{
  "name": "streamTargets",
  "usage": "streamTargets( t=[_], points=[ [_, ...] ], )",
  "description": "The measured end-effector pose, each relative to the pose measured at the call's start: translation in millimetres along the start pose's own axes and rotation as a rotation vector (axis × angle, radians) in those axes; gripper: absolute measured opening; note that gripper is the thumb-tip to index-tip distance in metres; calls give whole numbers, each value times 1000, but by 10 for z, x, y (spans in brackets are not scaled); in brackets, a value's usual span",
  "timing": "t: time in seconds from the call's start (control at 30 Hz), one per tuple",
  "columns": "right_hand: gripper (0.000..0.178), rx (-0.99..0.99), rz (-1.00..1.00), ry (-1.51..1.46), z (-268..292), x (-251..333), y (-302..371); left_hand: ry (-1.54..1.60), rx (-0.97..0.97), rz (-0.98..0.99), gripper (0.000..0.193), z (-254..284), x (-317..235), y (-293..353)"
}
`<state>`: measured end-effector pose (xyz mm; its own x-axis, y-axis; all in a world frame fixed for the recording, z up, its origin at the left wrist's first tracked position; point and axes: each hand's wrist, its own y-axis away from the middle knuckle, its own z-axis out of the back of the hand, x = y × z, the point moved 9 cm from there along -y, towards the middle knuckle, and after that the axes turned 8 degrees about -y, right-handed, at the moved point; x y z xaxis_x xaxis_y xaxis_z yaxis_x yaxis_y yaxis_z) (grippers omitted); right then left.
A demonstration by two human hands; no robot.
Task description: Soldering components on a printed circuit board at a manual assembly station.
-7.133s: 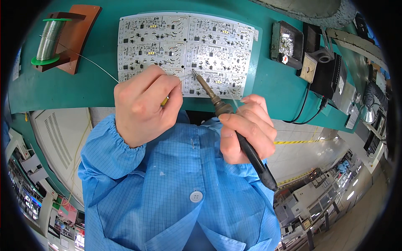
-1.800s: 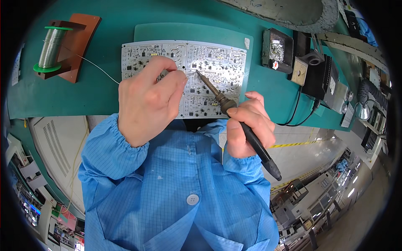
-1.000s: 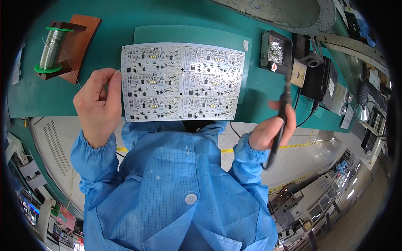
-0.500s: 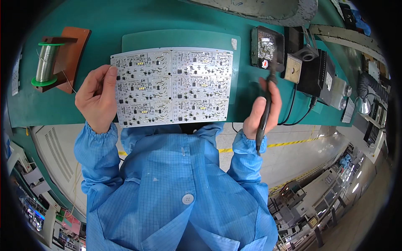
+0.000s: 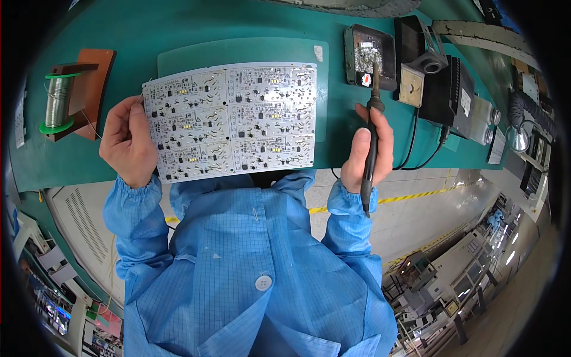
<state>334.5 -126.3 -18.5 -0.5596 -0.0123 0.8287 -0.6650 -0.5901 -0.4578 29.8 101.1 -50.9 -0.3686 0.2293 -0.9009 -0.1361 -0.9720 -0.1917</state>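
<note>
One solder spool (image 5: 57, 101) stands on a brown stand (image 5: 92, 83) at the bench's (image 5: 238, 24) left. Left hand (image 5: 128, 143): grip closed on the left edge of one white circuit panel (image 5: 232, 119), six boards in a grid, lying on a green mat (image 5: 238, 50). Right hand (image 5: 369, 149): grip closed round one soldering iron (image 5: 371, 128), tip in a black tray (image 5: 369, 50) holding solder dross. One black station (image 5: 452, 89) just beside it.
</note>
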Motion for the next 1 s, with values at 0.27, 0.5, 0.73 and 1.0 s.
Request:
streamTargets(
  t=[0.27,0.5,0.73,1.0],
  points=[
    [32,4,-65,3,7,-25,26,25,-24,-22,12,21,-24,-21],
    [30,-47,28,33,45,33,18,44,-57,-28,11,23,-52,-32],
    [21,-111,-96,-86,141,245,77,51,-50,10,10,20,-20,-20],
    [17,179,87,-168,-65,583,64,53,-46,15,11,36,8,-15]
  ],
)
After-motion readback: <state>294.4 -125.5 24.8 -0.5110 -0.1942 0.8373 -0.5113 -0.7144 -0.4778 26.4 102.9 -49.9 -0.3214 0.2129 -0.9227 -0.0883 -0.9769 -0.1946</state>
